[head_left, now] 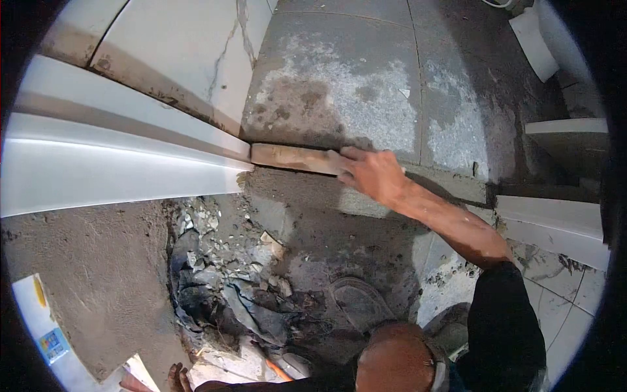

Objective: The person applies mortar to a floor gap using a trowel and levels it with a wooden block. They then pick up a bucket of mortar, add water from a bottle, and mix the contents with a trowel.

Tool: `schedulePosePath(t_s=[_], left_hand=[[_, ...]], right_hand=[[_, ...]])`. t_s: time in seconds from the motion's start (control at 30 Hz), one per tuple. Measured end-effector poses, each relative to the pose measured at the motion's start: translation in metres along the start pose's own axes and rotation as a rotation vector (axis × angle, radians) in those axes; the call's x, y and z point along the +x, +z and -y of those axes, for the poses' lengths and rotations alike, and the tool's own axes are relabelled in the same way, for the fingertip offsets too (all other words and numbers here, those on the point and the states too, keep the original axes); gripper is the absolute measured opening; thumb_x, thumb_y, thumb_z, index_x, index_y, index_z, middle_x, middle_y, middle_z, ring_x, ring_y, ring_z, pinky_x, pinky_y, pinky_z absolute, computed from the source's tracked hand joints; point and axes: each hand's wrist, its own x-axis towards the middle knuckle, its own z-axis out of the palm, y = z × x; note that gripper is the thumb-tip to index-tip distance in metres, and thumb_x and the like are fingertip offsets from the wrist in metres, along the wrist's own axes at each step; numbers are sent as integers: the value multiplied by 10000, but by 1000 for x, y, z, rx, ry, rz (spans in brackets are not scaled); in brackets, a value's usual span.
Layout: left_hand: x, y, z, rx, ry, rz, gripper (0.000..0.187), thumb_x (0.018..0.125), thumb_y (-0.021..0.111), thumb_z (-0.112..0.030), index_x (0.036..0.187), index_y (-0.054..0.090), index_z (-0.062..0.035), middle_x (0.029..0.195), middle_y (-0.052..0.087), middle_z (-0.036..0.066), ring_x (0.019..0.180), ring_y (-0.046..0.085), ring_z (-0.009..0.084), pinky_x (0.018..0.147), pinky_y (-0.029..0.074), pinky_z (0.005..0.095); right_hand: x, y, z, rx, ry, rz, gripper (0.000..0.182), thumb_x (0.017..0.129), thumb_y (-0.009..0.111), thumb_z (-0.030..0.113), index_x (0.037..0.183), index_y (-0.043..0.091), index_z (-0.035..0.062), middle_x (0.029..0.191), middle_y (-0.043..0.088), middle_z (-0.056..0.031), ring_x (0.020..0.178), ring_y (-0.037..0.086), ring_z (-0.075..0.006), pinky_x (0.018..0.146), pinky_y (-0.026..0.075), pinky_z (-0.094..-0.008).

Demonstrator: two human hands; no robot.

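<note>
My right hand (377, 173) reaches across the doorway, its fingers closed on the right end of a narrow tan strip (294, 159). The strip lies flat along the threshold, with its far left end up against the white door frame (130, 153). Beneath it runs a band of grey mortar (287, 181). At the bottom edge, my left hand (177, 377) shows only in part, fingers apart, low over the smoothed mortar (98, 261). A pale, sharp-edged piece (140, 372) is just beside it.
Broken rubble (202, 228) and a crumpled dark cloth (255, 310) lie left of a dusty slipper (359, 300). My knee (395, 359) is in front. Dusty grey floor tiles (366, 98) stretch beyond the threshold. Another frame piece (552, 219) stands at right.
</note>
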Motion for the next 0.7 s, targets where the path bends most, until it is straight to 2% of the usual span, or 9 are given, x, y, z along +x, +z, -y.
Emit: schedulePosePath(t_s=[0.17, 0.23, 0.37, 0.4, 0.43, 0.47, 0.63, 0.67, 0.7], left_hand=[[-5, 4, -6, -180, -194, -56, 366, 906, 456, -256, 1175, 530, -20, 1209, 524, 143, 1135, 473, 273, 932, 381, 360], [-7, 0, 14, 129, 197, 11, 389, 903, 446, -287, 1172, 534, -21, 1220, 520, 142, 1148, 464, 285, 957, 359, 379], [-7, 1, 4, 52, 111, 4, 372, 904, 433, -264, 1170, 541, -26, 1233, 515, 133, 1157, 456, 302, 987, 329, 394], [-7, 2, 6, 80, 143, 0, 329, 884, 449, -178, 1159, 552, -28, 1226, 522, 128, 1161, 453, 293, 992, 328, 380], [-6, 2, 4, 73, 150, 10, 329, 884, 449, -178, 1159, 552, -28, 1226, 522, 128, 1161, 453, 293, 992, 328, 380], [-7, 3, 1, 19, 109, -7, 322, 874, 454, -152, 1154, 556, -28, 1220, 528, 128, 1161, 453, 289, 993, 327, 377], [-12, 2, -8, -46, 35, -37, 293, 885, 441, -133, 1109, 584, -12, 1177, 559, 130, 1146, 462, 277, 983, 325, 371], [-10, 4, -31, -137, -101, -83, 285, 892, 430, -134, 1078, 598, 1, 1154, 570, 137, 1138, 467, 279, 973, 336, 373], [-11, 5, -32, -139, -95, -77, 285, 892, 430, -134, 1078, 598, 1, 1154, 570, 137, 1138, 467, 279, 973, 336, 373]], right_hand=[[-50, -27, -36, 0, 116, 85, 455, 760, 645, 243, 1197, 542, 170, 1091, 603, -69, 810, 636, -222, 666, 536, -342], [-80, -38, -54, 5, 168, 85, 498, 725, 670, 203, 1203, 535, 165, 1101, 603, -43, 850, 629, -251, 731, 526, -349], [-127, -61, -80, 14, 255, 103, 483, 724, 682, 239, 1185, 551, 180, 1116, 597, -103, 887, 623, -303, 752, 522, -363], [-137, -64, -86, 37, 318, 121, 497, 718, 688, 241, 1189, 547, 174, 1117, 596, -105, 906, 617, -309, 767, 517, -370], [-147, -68, -91, 60, 383, 138, 510, 712, 694, 243, 1193, 543, 169, 1118, 596, -107, 925, 611, -315, 781, 512, -376], [-156, -68, -97, 40, 378, 119, 488, 713, 696, 237, 1168, 560, 121, 1118, 598, -110, 938, 611, -307, 786, 511, -373], [-165, -65, -107, 92, 361, 79, 439, 719, 687, 193, 1137, 579, 109, 1121, 599, -92, 983, 593, -277, 814, 492, -357], [-162, -64, -106, 128, 320, 40, 425, 721, 686, 191, 1123, 586, 94, 1118, 601, -91, 980, 597, -265, 808, 494, -353], [-158, -61, -103, 123, 327, 40, 425, 721, 686, 191, 1123, 586, 94, 1118, 601, -91, 980, 597, -265, 808, 494, -353]])
